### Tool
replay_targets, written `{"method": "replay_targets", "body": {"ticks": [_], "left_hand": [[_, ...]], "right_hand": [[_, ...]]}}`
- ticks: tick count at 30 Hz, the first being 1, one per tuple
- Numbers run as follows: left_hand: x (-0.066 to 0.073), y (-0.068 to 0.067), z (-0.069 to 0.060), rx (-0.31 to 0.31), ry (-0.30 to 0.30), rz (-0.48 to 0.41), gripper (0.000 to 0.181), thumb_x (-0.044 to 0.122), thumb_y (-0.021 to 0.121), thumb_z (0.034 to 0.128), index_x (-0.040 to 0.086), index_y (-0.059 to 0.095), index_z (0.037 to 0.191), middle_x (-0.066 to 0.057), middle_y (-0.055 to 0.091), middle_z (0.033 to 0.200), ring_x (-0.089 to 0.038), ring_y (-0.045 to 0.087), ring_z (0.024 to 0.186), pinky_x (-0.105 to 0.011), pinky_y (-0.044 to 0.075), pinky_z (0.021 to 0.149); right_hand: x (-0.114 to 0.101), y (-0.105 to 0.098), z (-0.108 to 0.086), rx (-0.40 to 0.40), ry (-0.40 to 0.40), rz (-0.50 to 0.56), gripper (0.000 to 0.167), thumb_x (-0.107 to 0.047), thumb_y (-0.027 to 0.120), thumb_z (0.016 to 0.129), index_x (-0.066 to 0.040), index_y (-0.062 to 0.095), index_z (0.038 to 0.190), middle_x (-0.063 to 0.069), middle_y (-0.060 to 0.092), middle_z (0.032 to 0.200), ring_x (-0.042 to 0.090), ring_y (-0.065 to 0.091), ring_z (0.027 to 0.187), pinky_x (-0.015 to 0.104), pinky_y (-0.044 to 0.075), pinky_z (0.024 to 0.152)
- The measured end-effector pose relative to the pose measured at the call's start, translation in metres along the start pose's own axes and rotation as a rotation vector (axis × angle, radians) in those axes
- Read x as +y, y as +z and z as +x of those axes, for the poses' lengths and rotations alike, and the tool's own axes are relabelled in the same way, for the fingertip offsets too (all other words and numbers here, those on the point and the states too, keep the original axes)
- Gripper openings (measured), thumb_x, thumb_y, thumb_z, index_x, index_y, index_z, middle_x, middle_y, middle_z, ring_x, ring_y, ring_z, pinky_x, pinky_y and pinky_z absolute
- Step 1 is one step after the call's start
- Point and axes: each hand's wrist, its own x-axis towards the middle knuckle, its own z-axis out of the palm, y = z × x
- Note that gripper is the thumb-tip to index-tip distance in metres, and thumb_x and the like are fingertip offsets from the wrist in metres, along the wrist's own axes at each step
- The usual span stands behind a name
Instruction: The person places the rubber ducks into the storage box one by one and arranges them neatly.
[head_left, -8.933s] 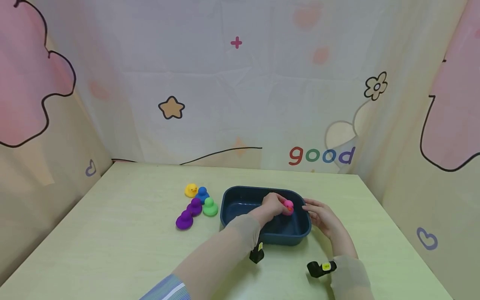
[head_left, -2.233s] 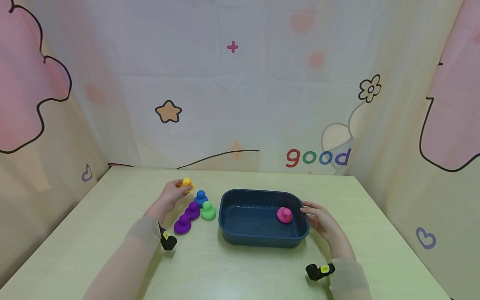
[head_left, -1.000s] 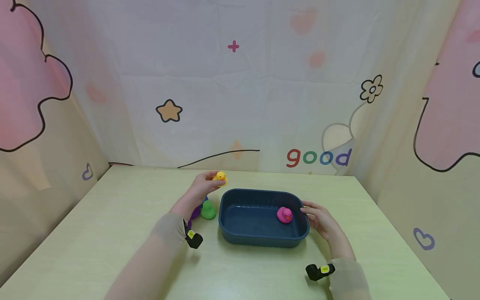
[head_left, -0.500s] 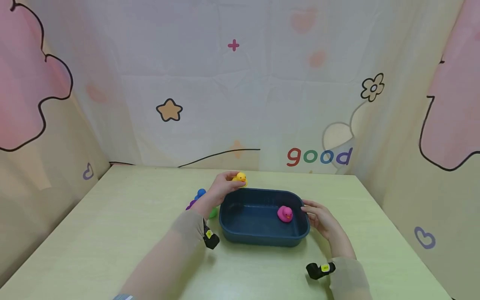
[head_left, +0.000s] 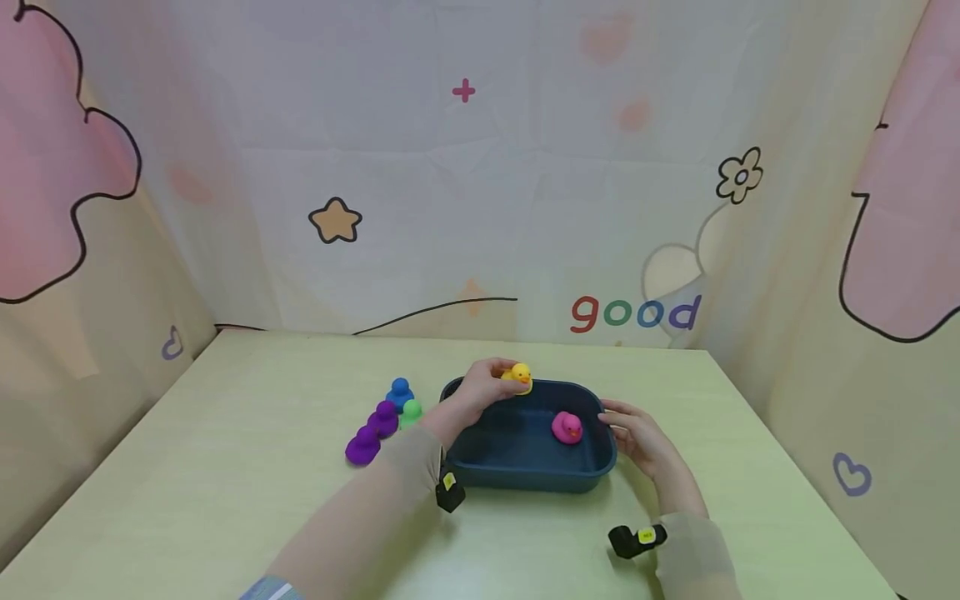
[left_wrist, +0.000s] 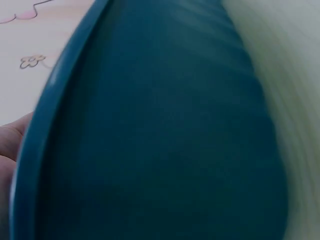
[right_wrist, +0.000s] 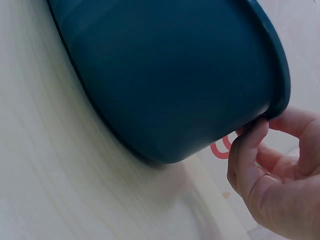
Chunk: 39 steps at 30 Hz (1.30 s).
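My left hand (head_left: 480, 390) pinches a yellow rubber duck (head_left: 521, 377) above the back-left part of a dark blue basin (head_left: 525, 479). Inside the basin, toward its right end, sits a pink duck (head_left: 567, 428). My right hand (head_left: 647, 442) touches the basin's right end at the rim with loosely bent fingers. The basin wall (left_wrist: 165, 125) fills much of the left wrist view, hiding the yellow duck; only part of my left hand (left_wrist: 9, 145) shows. In the right wrist view, fingertips of my right hand (right_wrist: 280, 185) rest against the basin (right_wrist: 165, 65) just under its rim.
Left of the basin on the pale table (head_left: 225, 467) stand a blue duck (head_left: 401, 393), a green duck (head_left: 411, 412) partly behind my left arm, and two purple ducks (head_left: 386, 418). A printed curtain (head_left: 420, 208) hangs behind the table.
My left hand took hold of the yellow duck at the far left and has carried it right, over the basin. The pink duck, earlier in my left hand, sits released. My right hand has stayed put.
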Motion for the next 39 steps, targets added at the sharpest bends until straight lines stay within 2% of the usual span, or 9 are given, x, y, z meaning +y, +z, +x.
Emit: {"method": "replay_targets", "body": {"ticks": [6,17,26,32,36,39], "left_hand": [[-0.002,0.011,0.000,-0.025,0.013,0.084,0.047,0.007,0.073,0.0852,-0.003,0.058,0.128,-0.019,0.060,0.119,-0.022,0.057,0.096,-0.034,0.054,0.095],[-0.006,0.027,0.003,-0.048,0.006,0.118,0.044,0.003,0.075,0.0826,-0.002,0.062,0.124,-0.017,0.061,0.114,-0.019,0.055,0.090,-0.030,0.054,0.089],[-0.015,0.033,0.006,-0.042,-0.047,0.180,0.042,0.003,0.078,0.0794,-0.001,0.065,0.119,-0.015,0.061,0.113,-0.024,0.055,0.095,-0.035,0.051,0.095],[-0.015,0.034,0.004,-0.053,-0.055,0.250,0.037,0.005,0.079,0.0781,0.003,0.069,0.113,-0.012,0.062,0.109,-0.026,0.055,0.096,-0.036,0.050,0.092],[-0.015,0.038,0.002,-0.044,-0.088,0.269,0.037,0.002,0.079,0.0780,0.002,0.069,0.114,-0.014,0.062,0.113,-0.028,0.054,0.099,-0.041,0.048,0.096],[-0.016,0.040,0.002,-0.042,-0.098,0.286,0.038,0.001,0.079,0.0771,0.001,0.069,0.114,-0.015,0.062,0.113,-0.027,0.054,0.098,-0.041,0.049,0.094]], "right_hand": [[0.001,0.001,0.000,0.007,0.000,-0.005,0.045,-0.014,0.054,0.098,0.003,0.044,0.139,-0.017,0.066,0.092,0.002,0.062,0.077,0.017,0.052,0.074],[0.000,0.001,-0.001,-0.005,-0.010,0.025,0.040,-0.011,0.052,0.098,0.002,0.046,0.136,-0.016,0.067,0.092,0.001,0.063,0.077,0.017,0.052,0.073],[0.002,0.002,0.000,0.002,-0.001,0.030,0.037,-0.010,0.053,0.098,0.000,0.049,0.134,-0.015,0.068,0.092,0.003,0.064,0.079,0.017,0.053,0.075],[0.002,0.001,0.000,-0.005,-0.004,0.027,0.041,-0.011,0.053,0.098,0.001,0.047,0.136,-0.016,0.068,0.092,0.003,0.064,0.081,0.017,0.053,0.075],[0.002,0.001,-0.001,0.010,0.004,0.019,0.044,-0.011,0.054,0.098,0.003,0.045,0.138,-0.016,0.067,0.092,0.003,0.063,0.080,0.017,0.052,0.075],[0.002,0.000,-0.002,0.017,0.009,0.015,0.047,-0.012,0.053,0.098,0.004,0.041,0.141,-0.016,0.066,0.092,0.003,0.063,0.080,0.016,0.052,0.075]]}}
